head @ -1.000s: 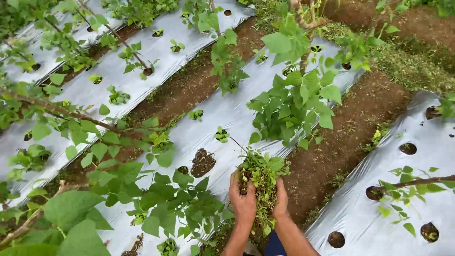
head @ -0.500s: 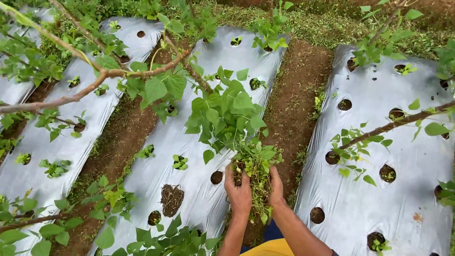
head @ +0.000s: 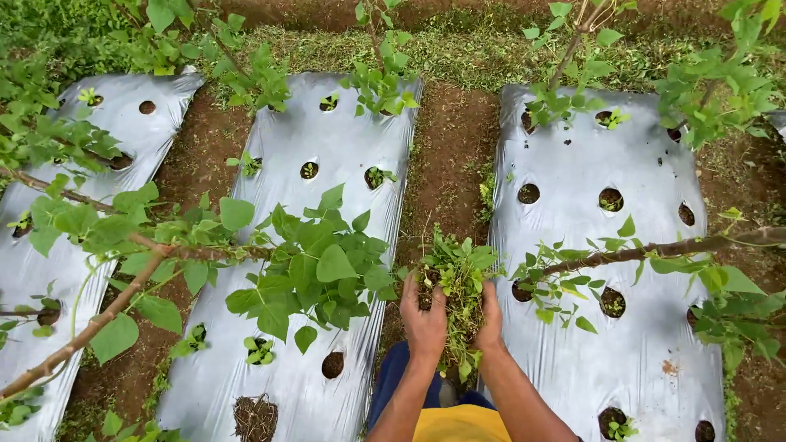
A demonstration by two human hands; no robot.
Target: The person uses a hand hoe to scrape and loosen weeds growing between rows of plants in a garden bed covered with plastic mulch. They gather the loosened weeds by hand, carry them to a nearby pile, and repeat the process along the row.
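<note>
Saw left hand (head: 424, 321) and right hand (head: 490, 317) in closed grip around weed bundle (head: 458, 286), roots possibly soil-caked, above dirt furrow (head: 450, 155) between silver mulch sheets (head: 589, 245).

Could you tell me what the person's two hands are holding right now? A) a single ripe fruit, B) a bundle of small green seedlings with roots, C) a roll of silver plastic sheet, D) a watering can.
B: the left hand and right hand clasp a bundle of seedlings between them, above the soil furrow.
</note>
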